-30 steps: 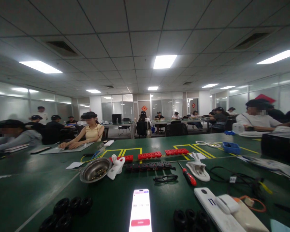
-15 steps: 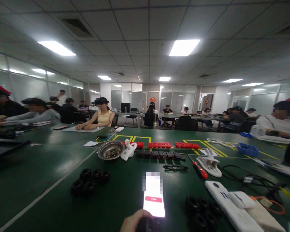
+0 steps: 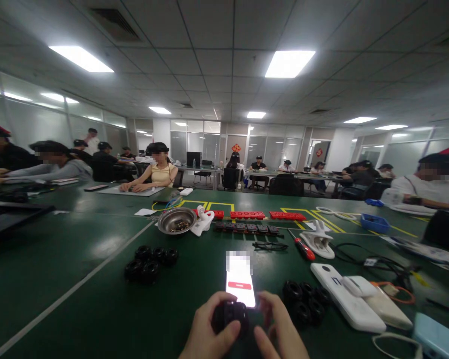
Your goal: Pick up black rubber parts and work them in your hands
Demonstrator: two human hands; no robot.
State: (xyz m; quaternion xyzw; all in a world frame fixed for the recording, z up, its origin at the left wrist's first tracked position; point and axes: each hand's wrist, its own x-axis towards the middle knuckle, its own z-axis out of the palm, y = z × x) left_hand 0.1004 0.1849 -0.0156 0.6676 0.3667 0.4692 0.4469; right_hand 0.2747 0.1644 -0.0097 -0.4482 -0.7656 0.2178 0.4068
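My left hand [image 3: 205, 331] is closed round a small black round part [image 3: 230, 315], a rubber wheel by its look, at the bottom centre. My right hand [image 3: 279, 329] sits beside it with its fingers curled and its thumb toward the part; what it grips is not clear. Just beyond both hands a lit phone [image 3: 239, 279] lies flat on the green table [image 3: 78, 249]. Several black wheels [image 3: 149, 262] lie in a pile to the left. A second pile of black wheels [image 3: 307, 304] lies to the right.
Farther off are a metal bowl [image 3: 176, 221], a red-handled screwdriver [image 3: 303, 247], red and black part strips [image 3: 247, 216], white clips, white power banks [image 3: 346, 301], cables and a blue tray [image 3: 374, 223]. Other people sit at the left, the right and at far tables.
The view has tilted down and drifted. Both my hands have come up into sight at the bottom edge; the left one now holds a black part over the phone's near end.
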